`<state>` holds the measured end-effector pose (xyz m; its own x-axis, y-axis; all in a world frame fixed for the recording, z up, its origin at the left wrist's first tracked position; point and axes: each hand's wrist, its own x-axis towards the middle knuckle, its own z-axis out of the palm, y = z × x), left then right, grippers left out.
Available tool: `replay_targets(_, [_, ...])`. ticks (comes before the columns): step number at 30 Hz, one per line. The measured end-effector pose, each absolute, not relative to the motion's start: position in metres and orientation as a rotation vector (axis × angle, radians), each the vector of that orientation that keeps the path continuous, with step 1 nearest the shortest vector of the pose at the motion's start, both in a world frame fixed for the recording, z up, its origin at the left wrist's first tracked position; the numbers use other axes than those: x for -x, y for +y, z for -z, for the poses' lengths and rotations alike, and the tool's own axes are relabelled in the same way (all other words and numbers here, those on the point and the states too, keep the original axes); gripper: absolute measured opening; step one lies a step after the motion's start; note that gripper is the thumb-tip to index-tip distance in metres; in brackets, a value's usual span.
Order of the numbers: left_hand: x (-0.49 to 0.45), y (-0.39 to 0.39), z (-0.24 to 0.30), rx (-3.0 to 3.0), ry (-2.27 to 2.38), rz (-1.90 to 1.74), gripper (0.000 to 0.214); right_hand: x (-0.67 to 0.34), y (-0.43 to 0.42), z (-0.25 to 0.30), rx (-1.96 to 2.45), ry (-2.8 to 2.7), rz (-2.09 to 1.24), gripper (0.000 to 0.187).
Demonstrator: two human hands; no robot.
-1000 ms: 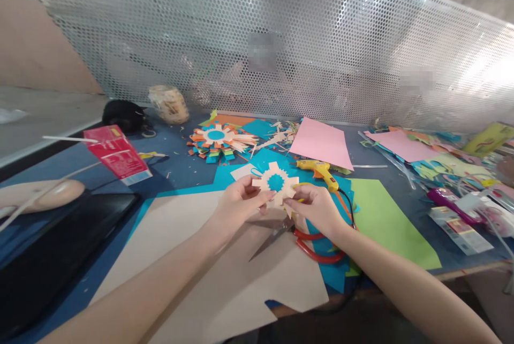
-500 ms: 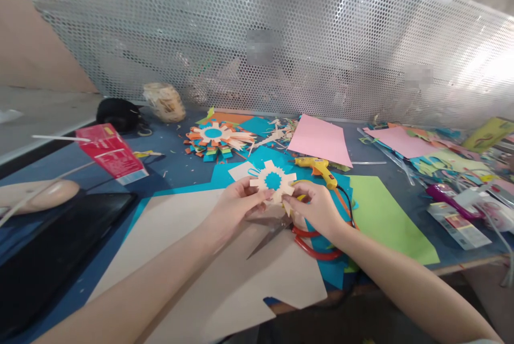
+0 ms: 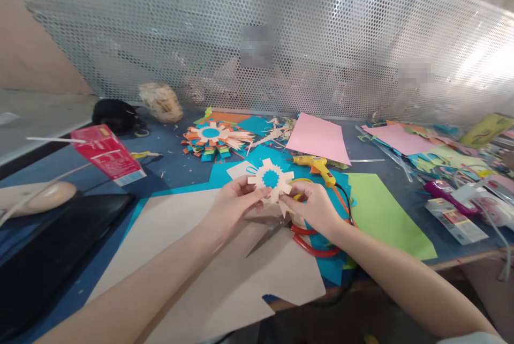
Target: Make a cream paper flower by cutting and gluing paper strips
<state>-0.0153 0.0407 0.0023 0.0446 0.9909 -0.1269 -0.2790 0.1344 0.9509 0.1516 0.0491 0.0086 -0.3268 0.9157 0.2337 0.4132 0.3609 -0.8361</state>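
Observation:
Between both hands is a cream paper ring with square tabs around its outer edge, raised above the sheets; blue paper shows through its jagged hole. My left hand pinches the ring's lower left side with thumb and fingers. On its lower right side, the fingers of my right hand are closed on the tabs. Open scissors with red handles lie just below, partly hidden by the right hand. Under the arms spreads a large cream sheet. A yellow glue gun rests beyond the right hand.
A layered paper flower lies behind the hands. Pink paper, green paper and scraps are to the right. At left are a red drink carton with a straw and a black tablet-like slab. A perforated metal panel stands behind.
The view has shifted slightly, moving everything a little left in the picture. Both hands keep their hold on the paper ring, with almost no other movement.

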Motion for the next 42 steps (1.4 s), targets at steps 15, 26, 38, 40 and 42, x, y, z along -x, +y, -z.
replay_targets(15, [0.0132, 0.0380, -0.0107, -0.787, 1.003, -1.133, 0.028, -0.1521, 0.0520, -0.0080, 1.163, -1.898, -0.792, 0.014])
replay_targets(26, [0.0135, 0.0397, -0.0087, -0.799, 1.041, -1.181, 0.030, -0.1507, 0.0525, -0.0070, 1.094, -1.814, -1.131, 0.017])
replay_targets(38, [0.0188, 0.0390, -0.0088, -1.063, 1.096, -1.204, 0.030, -0.1524, 0.0494, -0.0168, 1.164, -1.788, -1.191, 0.012])
replay_targets(40, [0.0189, 0.0385, -0.0095, -1.088, 1.116, -1.211, 0.032, -0.1531, 0.0503, -0.0159, 1.161, -1.769, -1.219, 0.013])
replay_targets(42, [0.0183, 0.0369, -0.0121, -1.115, 1.142, -1.222, 0.032, -0.1535, 0.0516, -0.0135, 1.139, -1.736, -1.273, 0.013])
